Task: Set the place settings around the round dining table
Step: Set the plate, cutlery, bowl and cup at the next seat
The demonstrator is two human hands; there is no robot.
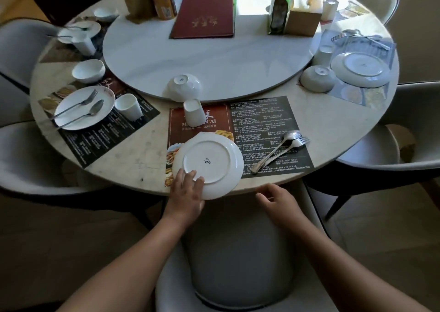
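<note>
Pressing flat fingers (190, 175) onto the upturned base of a white plate (210, 152), the left hand (187, 190) steadies it on a printed placemat (259, 118), its near rim overhanging the round counter (142, 161). The right hand (273, 199) hovers just off the edge, loosely curled and holding nothing. Glazed china like this is probably stiff, slick and breakable, so the overhanging rim looks the safest place to pinch and flip it. A spoon (291, 135) and fork (301, 142) lie to the right, with an inverted cup (194, 112) and bowl (183, 87) beyond.
</note>
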